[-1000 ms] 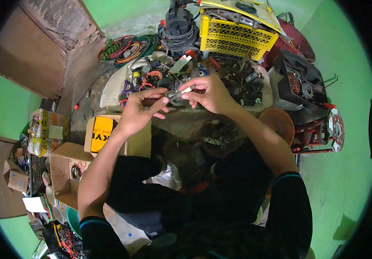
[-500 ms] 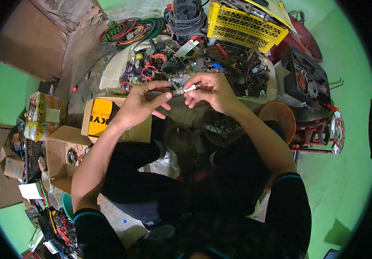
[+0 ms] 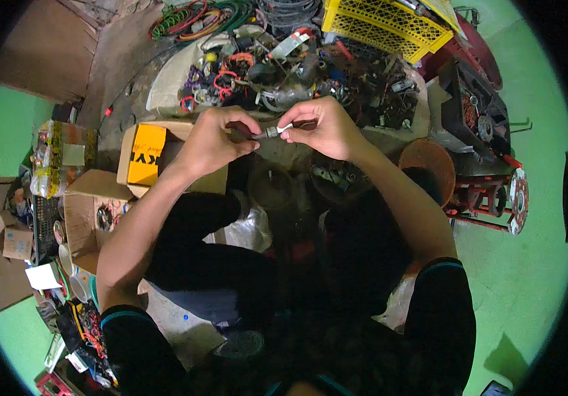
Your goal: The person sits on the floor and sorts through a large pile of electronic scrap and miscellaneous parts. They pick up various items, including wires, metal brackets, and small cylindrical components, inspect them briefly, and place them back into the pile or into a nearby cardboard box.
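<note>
A small spark plug (image 3: 271, 132), with a metal body and a white end, lies level between my two hands. My right hand (image 3: 332, 130) pinches the white end between thumb and fingertips. On the other side, the thumb and forefinger of my left hand (image 3: 213, 140) close on the metal end; its very tip is hidden by the fingers. Just beyond both hands a pile of mixed small parts (image 3: 297, 82) covers a pale sack (image 3: 165, 89). Below the hands, between my legs, are a dark round container (image 3: 271, 186) and another one holding metal parts (image 3: 337, 177).
A cardboard box (image 3: 126, 155) with an orange pack (image 3: 147, 154) stands left of my left forearm. An orange-brown bucket (image 3: 429, 166), a red metal frame (image 3: 485, 201) and a black toolbox (image 3: 469, 109) are at right. A yellow crate (image 3: 383, 30) and coiled hoses (image 3: 198, 20) lie behind the pile.
My left fingers, spread apart before, have closed in on the spark plug's metal end. My right hand keeps its pinch. The whole view has tipped down a little.
</note>
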`<state>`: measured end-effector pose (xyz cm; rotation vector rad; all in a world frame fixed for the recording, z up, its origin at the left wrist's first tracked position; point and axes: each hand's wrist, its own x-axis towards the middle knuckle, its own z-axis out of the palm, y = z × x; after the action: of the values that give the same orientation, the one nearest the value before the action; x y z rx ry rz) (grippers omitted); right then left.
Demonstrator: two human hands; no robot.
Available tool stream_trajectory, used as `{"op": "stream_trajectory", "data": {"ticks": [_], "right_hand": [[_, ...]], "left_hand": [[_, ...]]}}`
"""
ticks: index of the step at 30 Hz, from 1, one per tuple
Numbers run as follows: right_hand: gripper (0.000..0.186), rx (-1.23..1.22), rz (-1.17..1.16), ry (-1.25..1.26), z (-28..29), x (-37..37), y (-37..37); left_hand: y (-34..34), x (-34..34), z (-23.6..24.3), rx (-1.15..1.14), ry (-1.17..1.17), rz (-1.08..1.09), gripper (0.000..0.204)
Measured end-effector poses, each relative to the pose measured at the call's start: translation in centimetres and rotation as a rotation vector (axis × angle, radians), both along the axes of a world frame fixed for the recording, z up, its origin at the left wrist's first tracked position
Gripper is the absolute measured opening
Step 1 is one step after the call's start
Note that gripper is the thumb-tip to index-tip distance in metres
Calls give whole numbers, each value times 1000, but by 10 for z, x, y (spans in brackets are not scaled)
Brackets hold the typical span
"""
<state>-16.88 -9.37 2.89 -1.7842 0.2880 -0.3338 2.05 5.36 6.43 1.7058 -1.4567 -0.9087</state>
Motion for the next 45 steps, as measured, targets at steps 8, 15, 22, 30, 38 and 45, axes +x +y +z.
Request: {"op": "stream_trajectory", "data": {"ticks": [8,15,22,30,38,45], "right_hand": [[18,-482,256,270,-67,6,17],[23,-601,247,340,-60,8,-12],[22,-702,-24,465,-93,-4,-144],[27,-1018,-99,733,-145,-19,-222],[18,-1241,-72,746,-156,4,-195],[13,-1355,-271,437,-176,-7,-212]], "left_hand": [[-1,9,-88,167,-326,-331,28],[1,30,-102,275,-413,-531,47],[-9,25,-48,246,-491,-501,53],[-13,22,-21,221,-517,-378,57],[-18,16,-31,207,-663,-383,55],[-22,12,-30,193,-708,-394,53]]}}
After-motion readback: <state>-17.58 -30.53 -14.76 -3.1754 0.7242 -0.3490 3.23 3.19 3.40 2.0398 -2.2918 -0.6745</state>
